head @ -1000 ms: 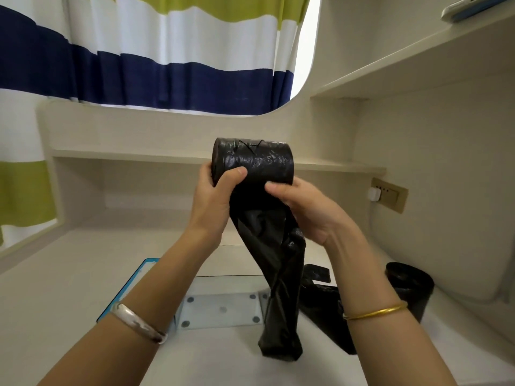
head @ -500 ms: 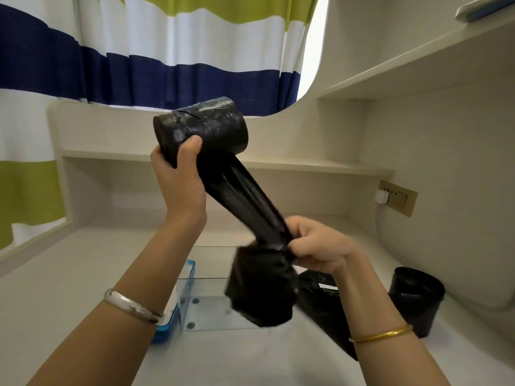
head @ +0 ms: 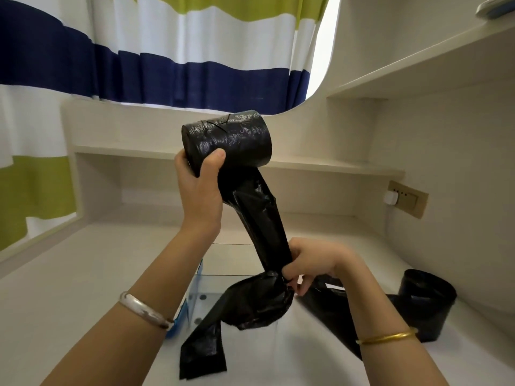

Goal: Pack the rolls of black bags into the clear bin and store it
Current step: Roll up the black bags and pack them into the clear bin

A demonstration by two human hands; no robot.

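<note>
left hand (head: 199,190): your fingers curl round the raised roll of black bags (head: 227,140).
right hand (head: 315,263): you pinch its unrolled tail (head: 259,218), lower down.
clear bin (head: 200,293): on the bench (head: 69,288), beneath both hands.
second roll (head: 426,299): right of your right hand.

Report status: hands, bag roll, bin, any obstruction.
Left hand grips black plastic bag roll, raised. Right hand pinches its unrolled tail. Clear plastic bin below holds no roll. Second black roll loose on desk.
</note>
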